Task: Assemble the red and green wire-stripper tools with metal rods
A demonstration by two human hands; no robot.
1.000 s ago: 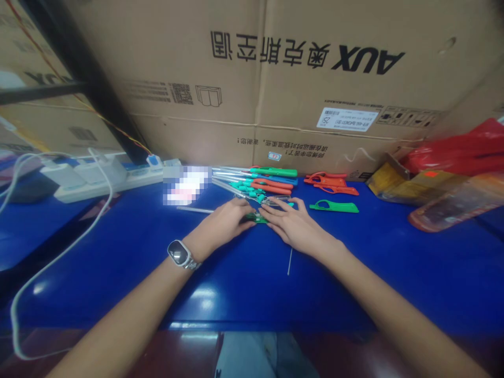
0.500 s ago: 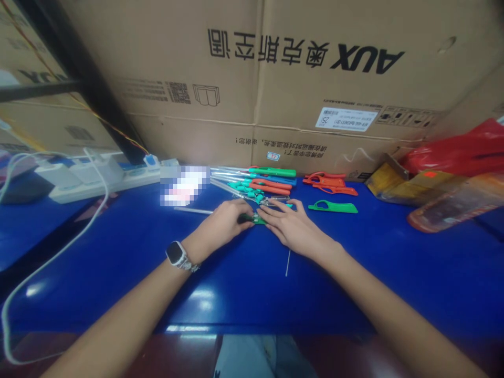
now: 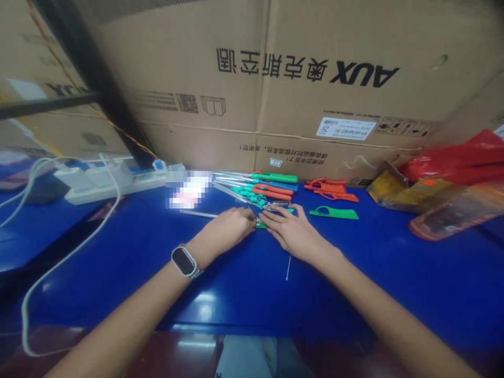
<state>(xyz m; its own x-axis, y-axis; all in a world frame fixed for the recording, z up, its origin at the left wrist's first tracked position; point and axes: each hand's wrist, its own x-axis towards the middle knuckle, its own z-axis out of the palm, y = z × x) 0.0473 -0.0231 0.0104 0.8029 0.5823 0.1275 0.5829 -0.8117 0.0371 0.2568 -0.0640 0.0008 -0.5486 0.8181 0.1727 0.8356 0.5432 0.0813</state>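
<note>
My left hand, with a smartwatch on the wrist, rests on the blue table with fingers curled onto a small green piece. My right hand lies beside it, fingers stretched flat and pressing the same green piece from the right. Just beyond both hands lies a pile of long tools with green, orange and blue handles. A thin metal rod lies under my right wrist.
Orange handle halves and a green one lie to the right. A large cardboard box walls the back. A white power strip with cables sits left. Red and yellow plastic bags fill the right.
Both hands stay on the small green piece; the left fingers have shifted slightly. The view has tilted a little.
</note>
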